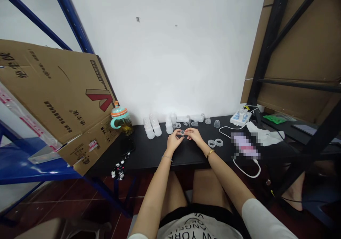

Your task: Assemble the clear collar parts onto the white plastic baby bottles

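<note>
My left hand (174,142) and my right hand (195,136) meet above the black table, with fingertips pinched on opposite sides of a small clear ring (182,132). Just behind them lie another clear ring (178,125) and more small translucent parts. Left of my hands, frosted white bottles (150,130) lie on the table, and another white bottle (169,126) is close behind my left hand. To the right, two translucent rings (211,144) lie side by side. Clear dome caps (217,123) stand near the wall.
A jug with a turquoise lid (119,113), a dark phone (128,145) and a keychain (118,170) are at the left, beside a cardboard box (80,100). On the right are a power strip (240,118), white cable (252,177), blurred-out device (243,143) and white tissue (266,135).
</note>
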Action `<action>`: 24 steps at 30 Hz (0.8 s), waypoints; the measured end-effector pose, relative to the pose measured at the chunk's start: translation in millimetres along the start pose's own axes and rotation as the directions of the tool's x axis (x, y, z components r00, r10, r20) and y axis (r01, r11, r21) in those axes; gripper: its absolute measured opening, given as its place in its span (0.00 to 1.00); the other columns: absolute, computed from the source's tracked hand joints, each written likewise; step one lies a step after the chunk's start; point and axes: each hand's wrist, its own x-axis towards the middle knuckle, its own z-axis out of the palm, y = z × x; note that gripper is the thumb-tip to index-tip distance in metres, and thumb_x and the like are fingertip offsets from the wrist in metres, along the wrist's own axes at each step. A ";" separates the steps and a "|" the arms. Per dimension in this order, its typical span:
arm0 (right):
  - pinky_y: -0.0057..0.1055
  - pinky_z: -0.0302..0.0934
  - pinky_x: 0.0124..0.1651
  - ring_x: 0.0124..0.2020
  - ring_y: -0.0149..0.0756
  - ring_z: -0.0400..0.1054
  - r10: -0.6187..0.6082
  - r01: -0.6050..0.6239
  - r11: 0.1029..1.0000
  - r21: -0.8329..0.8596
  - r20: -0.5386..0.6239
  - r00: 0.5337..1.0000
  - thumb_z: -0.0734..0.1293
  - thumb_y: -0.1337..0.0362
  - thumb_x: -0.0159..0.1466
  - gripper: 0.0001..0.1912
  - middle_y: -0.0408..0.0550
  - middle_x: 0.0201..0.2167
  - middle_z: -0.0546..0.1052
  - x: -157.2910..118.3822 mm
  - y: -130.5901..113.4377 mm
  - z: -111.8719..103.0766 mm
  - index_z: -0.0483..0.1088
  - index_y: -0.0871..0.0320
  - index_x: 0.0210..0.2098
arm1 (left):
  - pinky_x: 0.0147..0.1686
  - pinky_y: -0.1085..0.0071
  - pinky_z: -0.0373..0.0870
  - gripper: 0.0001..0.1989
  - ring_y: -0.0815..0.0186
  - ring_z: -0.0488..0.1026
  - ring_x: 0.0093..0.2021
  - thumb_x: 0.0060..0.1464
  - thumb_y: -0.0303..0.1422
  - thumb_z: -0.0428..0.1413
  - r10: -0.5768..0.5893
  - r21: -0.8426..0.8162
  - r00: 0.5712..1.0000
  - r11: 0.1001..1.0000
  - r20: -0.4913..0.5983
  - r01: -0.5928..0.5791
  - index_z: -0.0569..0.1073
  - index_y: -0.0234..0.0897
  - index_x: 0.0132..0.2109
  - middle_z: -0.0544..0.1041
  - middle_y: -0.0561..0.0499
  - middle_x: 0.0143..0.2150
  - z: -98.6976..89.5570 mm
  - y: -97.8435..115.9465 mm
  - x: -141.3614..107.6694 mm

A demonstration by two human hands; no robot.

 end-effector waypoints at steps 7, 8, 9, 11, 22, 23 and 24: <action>0.21 0.58 0.19 0.17 0.26 0.64 0.013 -0.014 1.000 0.027 0.028 1.000 0.74 0.63 0.51 0.09 0.40 0.18 0.74 -3.0 -2.8 1.5 0.76 0.60 0.32 | 0.33 0.74 0.68 0.24 0.72 0.72 0.26 0.52 0.30 0.64 0.033 0.034 0.999 0.999 -0.020 -0.032 0.74 0.45 0.56 0.79 0.55 0.41 1.4 -6.3 2.7; 0.21 0.58 0.20 0.17 0.26 0.64 0.012 -0.013 1.000 0.029 0.035 0.999 0.74 0.63 0.51 0.09 0.39 0.17 0.73 -3.6 -3.7 1.8 0.76 0.60 0.32 | 0.33 0.74 0.68 0.24 0.72 0.72 0.26 0.52 0.30 0.64 0.036 0.035 0.999 0.999 -0.022 -0.035 0.74 0.44 0.56 0.79 0.55 0.41 2.0 -7.7 3.1; 0.21 0.58 0.20 0.17 0.26 0.64 0.009 -0.011 0.999 0.031 0.043 0.999 0.74 0.63 0.51 0.10 0.39 0.17 0.73 -4.1 -4.5 2.0 0.76 0.60 0.32 | 0.33 0.74 0.68 0.24 0.72 0.72 0.26 0.52 0.30 0.64 0.036 0.041 0.999 0.999 -0.024 -0.035 0.75 0.44 0.56 0.79 0.55 0.41 2.4 -8.9 3.4; 0.21 0.58 0.20 0.17 0.27 0.65 0.005 -0.007 0.999 0.034 0.057 0.998 0.75 0.62 0.51 0.11 0.39 0.17 0.73 -5.1 -5.9 2.4 0.76 0.60 0.32 | 0.33 0.74 0.67 0.24 0.72 0.71 0.26 0.52 0.32 0.64 0.038 0.055 0.999 0.998 -0.031 -0.036 0.74 0.44 0.57 0.78 0.54 0.42 3.1 -10.4 3.7; 0.21 0.59 0.20 0.18 0.26 0.65 0.020 -0.021 1.000 0.013 0.077 0.997 0.74 0.62 0.52 0.10 0.41 0.21 0.75 -5.5 -7.3 2.9 0.75 0.59 0.33 | 0.33 0.73 0.67 0.17 0.71 0.71 0.27 0.54 0.39 0.63 0.063 0.109 0.997 0.992 -0.053 -0.057 0.78 0.45 0.51 0.78 0.53 0.42 3.2 -12.0 3.4; 0.21 0.59 0.20 0.18 0.26 0.65 0.025 -0.025 1.000 0.007 0.076 0.997 0.74 0.62 0.52 0.10 0.41 0.21 0.76 -5.8 -7.8 3.1 0.75 0.59 0.33 | 0.33 0.73 0.67 0.17 0.71 0.71 0.27 0.54 0.39 0.63 0.064 0.110 0.997 0.992 -0.053 -0.057 0.78 0.45 0.51 0.78 0.53 0.42 3.5 -12.4 3.7; 0.20 0.58 0.20 0.18 0.25 0.65 0.030 -0.030 1.000 0.001 0.074 0.997 0.74 0.62 0.52 0.10 0.41 0.22 0.76 -6.3 -8.3 3.3 0.75 0.59 0.33 | 0.33 0.73 0.67 0.17 0.71 0.71 0.27 0.54 0.39 0.63 0.064 0.111 0.997 0.992 -0.054 -0.057 0.78 0.45 0.51 0.78 0.53 0.42 3.7 -12.6 4.0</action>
